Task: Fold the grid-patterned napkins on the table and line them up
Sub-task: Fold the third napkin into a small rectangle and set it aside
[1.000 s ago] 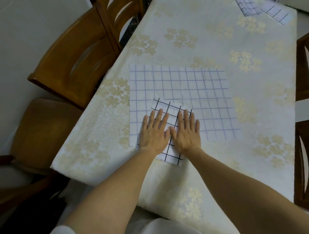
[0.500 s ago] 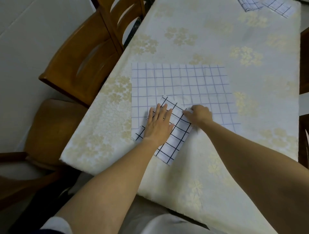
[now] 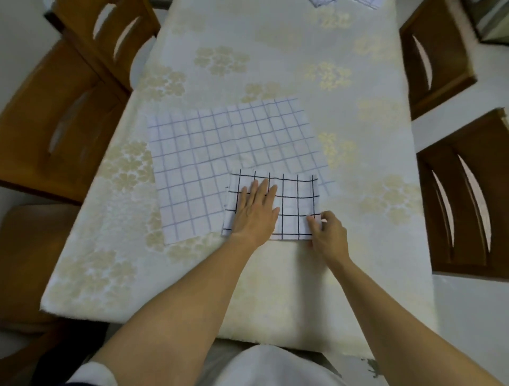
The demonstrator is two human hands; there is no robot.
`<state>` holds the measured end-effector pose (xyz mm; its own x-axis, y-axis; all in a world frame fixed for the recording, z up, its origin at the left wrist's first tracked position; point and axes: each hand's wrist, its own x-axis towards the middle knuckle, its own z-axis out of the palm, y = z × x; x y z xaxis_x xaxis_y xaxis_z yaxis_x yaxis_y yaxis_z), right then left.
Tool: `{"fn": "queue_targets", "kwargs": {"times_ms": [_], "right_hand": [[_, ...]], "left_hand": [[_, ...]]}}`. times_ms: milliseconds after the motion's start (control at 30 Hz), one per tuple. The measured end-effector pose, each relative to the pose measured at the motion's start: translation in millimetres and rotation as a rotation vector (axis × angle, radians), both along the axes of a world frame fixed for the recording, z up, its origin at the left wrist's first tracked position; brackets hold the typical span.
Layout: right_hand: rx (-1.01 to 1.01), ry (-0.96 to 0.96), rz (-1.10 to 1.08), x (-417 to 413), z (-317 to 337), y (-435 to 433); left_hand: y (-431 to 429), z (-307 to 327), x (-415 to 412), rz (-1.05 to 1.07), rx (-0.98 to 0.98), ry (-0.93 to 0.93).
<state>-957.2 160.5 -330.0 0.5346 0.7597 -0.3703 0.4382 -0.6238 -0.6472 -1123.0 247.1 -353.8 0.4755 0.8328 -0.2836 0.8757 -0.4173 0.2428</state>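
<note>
Dining worktop point(image 3: 275, 69) under a cream cloth with gold flower print, brown wooden chairs point(image 3: 68, 110) on both sides. Head view only.

Landmark: large white pale-grid napkin point(image 3: 206, 151), spread flat and unfolded mid-worktop. Small folded white black-grid napkin point(image 3: 297, 204) lies over its near right corner, overlapping it, edges roughly square to the worktop's near edge. Left hand point(image 3: 254, 215) rests flat on the left half of the black-grid napkin, fingers straight, pressing down. Right hand point(image 3: 329, 234) is at that napkin's near right corner, thumb and fingers point(image 3: 312, 220) curled in a pinch on the cloth edge.

Beyond the pale-grid napkin, at the worktop's far end, two more grid-patterned pieces point(image 3: 321, 2) are cut off by the frame. Can't tell if they're folded.

Status, my read: one napkin is folded and is being squared up or creased. The pale-grid napkin is not yet folded. No lined-up row in view. Call it early-to-mid. Left to do: fold the big one, handle the far pieces if needed, then align everything.
</note>
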Motion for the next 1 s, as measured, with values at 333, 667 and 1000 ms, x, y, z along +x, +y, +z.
{"fn": "queue_targets", "kwargs": {"times_ms": [333, 667, 1000], "right_hand": [[0.211, -0.325, 0.385, -24.6, 2.9, 54.8], [-0.046, -0.567, 0.606, -0.8, -47.1, 56.3], [0.036, -0.493, 0.589, -22.1, -35.3, 58.7]], "left_hand": [[1.8, -4.8, 19.0, 0.05, 0.098, -0.046], [10.9, -16.9, -18.5, 0.126, 0.109, 0.046], [3.7, 2.2, 1.1, 0.115, 0.13, -0.023]]}}
